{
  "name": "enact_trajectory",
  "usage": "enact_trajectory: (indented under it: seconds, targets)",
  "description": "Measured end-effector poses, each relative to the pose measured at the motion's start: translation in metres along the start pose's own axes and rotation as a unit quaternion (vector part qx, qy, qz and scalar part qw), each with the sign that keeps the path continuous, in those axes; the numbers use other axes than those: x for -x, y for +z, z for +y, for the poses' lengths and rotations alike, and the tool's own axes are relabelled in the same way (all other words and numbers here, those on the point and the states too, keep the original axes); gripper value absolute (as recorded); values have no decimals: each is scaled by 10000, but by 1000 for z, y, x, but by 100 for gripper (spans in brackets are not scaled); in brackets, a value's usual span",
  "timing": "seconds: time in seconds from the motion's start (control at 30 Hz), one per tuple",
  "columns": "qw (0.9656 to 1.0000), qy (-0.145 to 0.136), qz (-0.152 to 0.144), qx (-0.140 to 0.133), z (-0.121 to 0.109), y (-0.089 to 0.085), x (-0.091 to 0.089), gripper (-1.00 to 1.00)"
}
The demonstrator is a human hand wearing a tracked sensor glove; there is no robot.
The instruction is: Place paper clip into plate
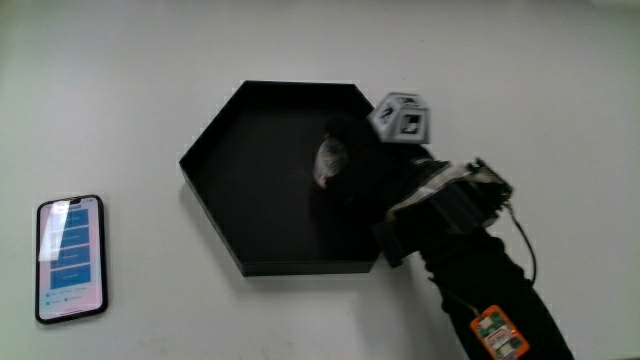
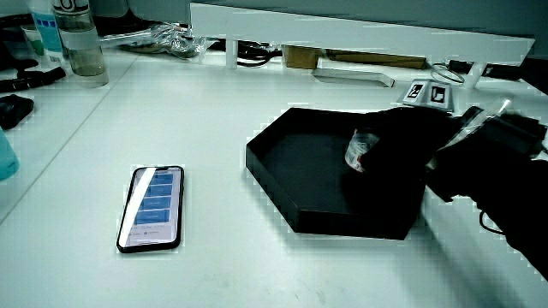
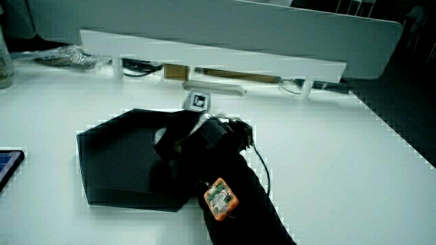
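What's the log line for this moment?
hand: over plate, holding small pale item | item: not released, clip not confirmable | phone: on table beside plate

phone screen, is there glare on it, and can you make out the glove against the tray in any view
Main view: the black smartphone shows a pale sheen across its lit screen. In a side view, a bright streak crosses it. The gloved hand merges with the black hexagonal tray in the main view; only the pale object it holds stands out in a side view.
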Motion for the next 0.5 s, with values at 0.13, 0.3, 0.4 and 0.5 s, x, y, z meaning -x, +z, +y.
enact_trajectory:
  seconds: [0.13,0.3,0.4,0.5]
  targets:
    - [9999,-43,-104,115,3,-6,5,0]
    - [9997,-60,-103,220,7,-12,6,0]
    - [9996,-110,-148,208,8,-17,7,0]
    - [9998,-116,-88,101,6,-16,9,0]
